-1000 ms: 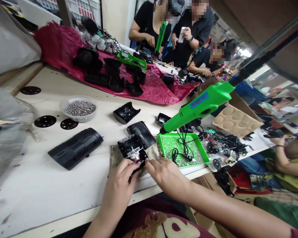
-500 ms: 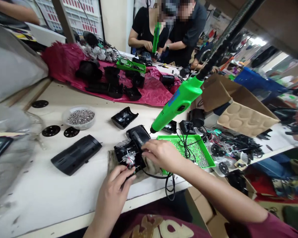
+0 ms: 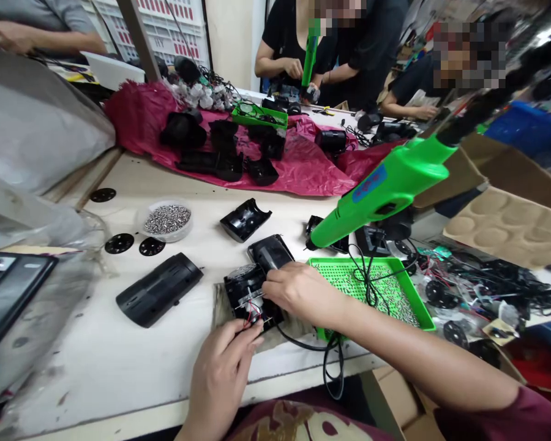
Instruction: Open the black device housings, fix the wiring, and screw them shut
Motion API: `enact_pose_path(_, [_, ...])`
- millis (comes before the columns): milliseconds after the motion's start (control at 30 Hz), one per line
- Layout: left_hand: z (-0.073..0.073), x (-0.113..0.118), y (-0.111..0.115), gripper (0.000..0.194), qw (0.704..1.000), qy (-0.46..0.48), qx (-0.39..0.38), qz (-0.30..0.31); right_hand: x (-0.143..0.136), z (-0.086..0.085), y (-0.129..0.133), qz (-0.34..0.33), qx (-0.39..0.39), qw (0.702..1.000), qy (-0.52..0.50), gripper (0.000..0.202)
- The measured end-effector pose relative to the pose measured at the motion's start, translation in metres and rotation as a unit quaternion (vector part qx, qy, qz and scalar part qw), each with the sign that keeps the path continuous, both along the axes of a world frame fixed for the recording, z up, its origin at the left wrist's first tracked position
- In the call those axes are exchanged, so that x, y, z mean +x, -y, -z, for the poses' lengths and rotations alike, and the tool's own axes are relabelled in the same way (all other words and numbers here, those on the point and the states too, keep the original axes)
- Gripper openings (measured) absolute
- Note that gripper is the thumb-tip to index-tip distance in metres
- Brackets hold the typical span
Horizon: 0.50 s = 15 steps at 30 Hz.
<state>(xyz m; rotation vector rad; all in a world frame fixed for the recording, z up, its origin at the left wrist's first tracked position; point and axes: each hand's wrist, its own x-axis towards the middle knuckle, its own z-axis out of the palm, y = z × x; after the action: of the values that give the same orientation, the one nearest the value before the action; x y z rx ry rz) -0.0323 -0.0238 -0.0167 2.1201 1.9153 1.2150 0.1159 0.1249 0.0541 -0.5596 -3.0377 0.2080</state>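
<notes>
An opened black plastic housing (image 3: pixel 239 295) lies on a cloth near the table's front edge, with a motor (image 3: pixel 253 306) and thin red wires inside. My left hand (image 3: pixel 227 361) is closed at its near edge, fingertips by the wires. From the right, my right hand (image 3: pixel 303 293) reaches in with bent, closed fingers beside the motor; what the fingertips grip is hidden. A second black shell piece (image 3: pixel 272 252) rests just behind the housing, partly covered by my right hand. A black cable (image 3: pixel 303 346) runs out to the right. Above hangs a green electric screwdriver (image 3: pixel 381 193), touched by neither hand.
A green basket of screws (image 3: pixel 422 306) stands right of my hands. To the left are a black cover (image 3: pixel 158 289), a tub of screws (image 3: pixel 168 222) and black discs (image 3: pixel 119 243). Behind lies pink plastic (image 3: pixel 312 177) with black parts; a cardboard box (image 3: pixel 500 226) is at right. Co-workers sit beyond.
The view has shifted, so most things appear farther right. My right hand has moved from the rear shell piece in over the motor. My left hand stays at the housing's near edge.
</notes>
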Motion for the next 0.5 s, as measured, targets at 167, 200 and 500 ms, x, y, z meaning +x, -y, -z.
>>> enact_pose_path(167, [0.002, -0.001, -0.001, 0.021, 0.999, 0.028, -0.014, 0.007, -0.002, 0.006, 0.003, -0.004, -0.008, 1.0, -0.014, 0.018])
enact_pose_path(200, [0.002, -0.001, -0.002, 0.021, 0.999, 0.031, -0.016, 0.006, -0.002, 0.006, 0.004, -0.002, -0.007, 1.0, -0.011, 0.018])
enact_pose_path(500, [0.001, 0.002, -0.002, 0.021, 1.0, 0.0, 0.02, 0.002, -0.002, 0.01, 0.011, 0.035, -0.004, 0.999, -0.02, 0.018])
